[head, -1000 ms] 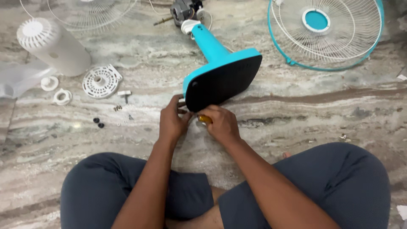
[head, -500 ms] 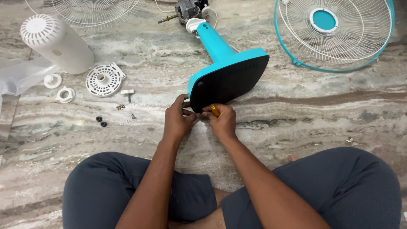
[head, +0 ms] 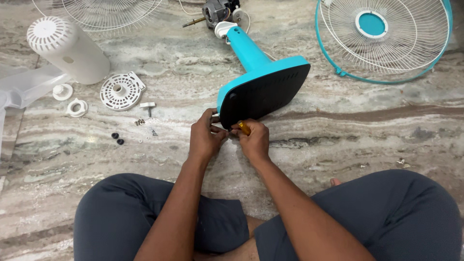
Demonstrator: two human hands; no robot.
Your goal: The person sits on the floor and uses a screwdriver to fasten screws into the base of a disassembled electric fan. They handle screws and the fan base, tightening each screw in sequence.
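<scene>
A turquoise fan stand with a black underside (head: 263, 94) lies tipped on the marble floor (head: 338, 140), its neck pointing away to the bare motor (head: 216, 12). My left hand (head: 205, 137) pinches at the near left corner of the base. My right hand (head: 252, 139) is closed on a small screwdriver with a yellow-orange handle (head: 244, 127), held against that same corner. The tool's tip is hidden behind my fingers. Both hands almost touch each other.
A white motor cover (head: 65, 48), round vented plate (head: 121, 90), two white rings (head: 70, 99), loose screws and black washers (head: 137, 129) lie at left. A turquoise-rimmed fan guard (head: 384, 38) is at right, a white guard (head: 106, 12) at top. My crossed legs (head: 145, 217) fill the foreground.
The view has shifted slightly; my hands stay at the base's corner, with the right hand turning the screwdriver a little.
</scene>
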